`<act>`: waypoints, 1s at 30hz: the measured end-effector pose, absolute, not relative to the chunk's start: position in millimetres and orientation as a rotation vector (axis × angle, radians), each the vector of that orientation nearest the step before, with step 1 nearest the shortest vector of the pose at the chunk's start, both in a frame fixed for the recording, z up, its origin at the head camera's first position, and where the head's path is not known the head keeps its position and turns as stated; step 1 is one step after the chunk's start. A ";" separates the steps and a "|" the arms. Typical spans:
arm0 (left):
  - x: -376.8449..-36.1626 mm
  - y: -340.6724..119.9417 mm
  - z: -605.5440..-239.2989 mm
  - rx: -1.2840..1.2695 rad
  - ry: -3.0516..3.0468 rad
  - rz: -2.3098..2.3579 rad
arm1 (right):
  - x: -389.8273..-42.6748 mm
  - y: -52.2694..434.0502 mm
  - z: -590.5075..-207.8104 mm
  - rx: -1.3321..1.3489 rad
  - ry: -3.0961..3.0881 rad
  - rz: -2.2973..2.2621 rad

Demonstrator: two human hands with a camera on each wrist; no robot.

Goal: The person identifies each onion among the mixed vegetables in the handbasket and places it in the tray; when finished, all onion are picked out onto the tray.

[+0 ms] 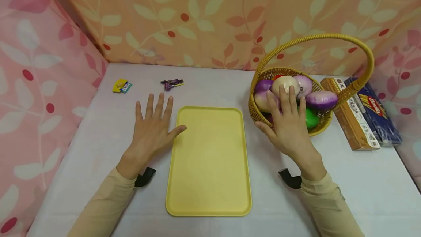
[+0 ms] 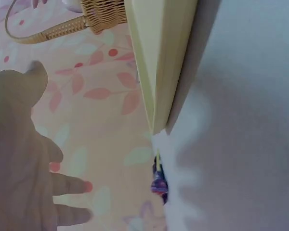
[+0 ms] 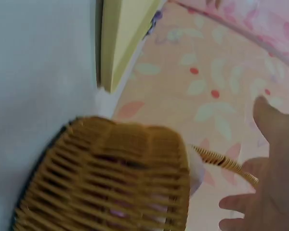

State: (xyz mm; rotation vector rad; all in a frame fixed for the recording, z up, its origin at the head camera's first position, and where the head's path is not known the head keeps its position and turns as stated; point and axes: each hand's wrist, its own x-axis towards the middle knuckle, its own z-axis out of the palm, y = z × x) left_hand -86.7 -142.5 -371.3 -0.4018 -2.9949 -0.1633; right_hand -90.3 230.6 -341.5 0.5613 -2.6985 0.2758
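My right hand is over the wicker basket, fingers straight and spread, tips resting on the cream onion on top of the pile, gripping nothing. Purple onions and a green piece crowd around it inside. Just left of the basket lies the yellow tray on the bench; my left hand lies flat and open beyond it, thumb at the tray's edge. Right of the basket, pasta boxes.
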 end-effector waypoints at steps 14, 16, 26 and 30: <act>-109.8 -153.8 -394.7 -0.232 -3.088 -1.174 | -145.3 260.4 -316.0 0.161 -2.616 0.460; -111.8 -155.6 -400.3 -0.254 -3.103 -1.219 | -148.3 264.4 -315.4 0.126 -2.665 0.471; -112.9 -156.8 -409.3 -0.351 -3.128 -1.212 | -152.3 272.3 -318.7 0.045 -2.871 0.456; -111.8 -156.0 -410.1 -0.381 -3.116 -1.191 | -152.3 271.3 -320.1 0.044 -2.855 0.490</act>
